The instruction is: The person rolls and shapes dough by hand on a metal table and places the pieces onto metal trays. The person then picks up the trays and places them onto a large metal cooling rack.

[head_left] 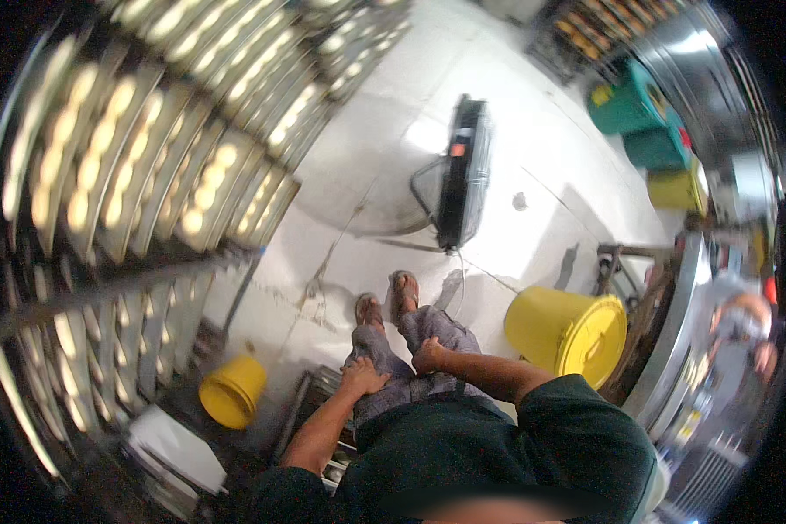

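Bright light washes the pale tiled floor [367,122], leaving 1 white glare patch beside the flat, black, upright frame [467,175]. Soft grey shadows lie across the floor. Blur smears the rounded cream-coloured pieces [208,194] at left; the shiny grey metal cabinet [694,65] glints. Edges curve toward the black, grainy corners.

The scene is viewed steeply downward from head height through a wide fisheye lens; the dark shirt [445,445] is caught nearest, the pale floor [541,131] farther away.
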### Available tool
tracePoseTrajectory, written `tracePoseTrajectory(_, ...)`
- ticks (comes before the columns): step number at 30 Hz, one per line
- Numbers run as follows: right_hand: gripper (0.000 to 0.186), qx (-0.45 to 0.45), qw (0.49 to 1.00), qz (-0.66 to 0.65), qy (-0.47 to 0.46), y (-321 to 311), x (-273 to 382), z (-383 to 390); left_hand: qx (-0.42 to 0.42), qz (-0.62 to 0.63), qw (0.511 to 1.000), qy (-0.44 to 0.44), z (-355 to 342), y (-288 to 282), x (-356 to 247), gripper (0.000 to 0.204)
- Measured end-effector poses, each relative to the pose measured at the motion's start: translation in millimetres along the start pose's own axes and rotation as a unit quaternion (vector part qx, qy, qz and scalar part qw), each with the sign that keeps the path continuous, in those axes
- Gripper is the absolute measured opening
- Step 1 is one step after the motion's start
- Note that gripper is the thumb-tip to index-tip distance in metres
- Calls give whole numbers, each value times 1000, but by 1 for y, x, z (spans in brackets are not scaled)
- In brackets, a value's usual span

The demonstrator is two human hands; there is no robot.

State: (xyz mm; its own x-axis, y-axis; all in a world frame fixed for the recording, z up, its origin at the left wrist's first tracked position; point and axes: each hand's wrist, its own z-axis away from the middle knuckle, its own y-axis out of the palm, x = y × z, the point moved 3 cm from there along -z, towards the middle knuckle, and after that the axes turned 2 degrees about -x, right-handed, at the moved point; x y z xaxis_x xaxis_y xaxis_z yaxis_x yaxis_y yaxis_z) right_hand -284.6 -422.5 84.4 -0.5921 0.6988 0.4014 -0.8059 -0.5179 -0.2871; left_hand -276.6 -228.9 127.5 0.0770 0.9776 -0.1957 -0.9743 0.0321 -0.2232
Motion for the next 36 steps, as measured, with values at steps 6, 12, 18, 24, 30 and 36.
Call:
tracePoseTrajectory(6,42,-202,948,-242,45,26,-22,92,62,-89,985,136,10,-18,-9,94)
tracePoseTrajectory(12,53,-274,806,-512,114,98,-48,150,127,-161,919,338,18,-57,-77,72)
tracePoseTrajectory(18,42,-496,625,-562,218,189,-176,294,142,-17,950,279,3,-110,-238,52)
tracePoseTrajectory(24,43,-705,173,-302,618,413,-317,594,12,-15,955,296,74,-209,-486,52)
tracePoseTrajectory(30,65,-497,14,-412,764,590,-328,704,-28,-140,941,307,-31,-287,-533,53)
tracePoseTrajectory(36,79,-400,88,-411,814,596,-362,687,39,-66,983,167,-81,-329,-551,53)
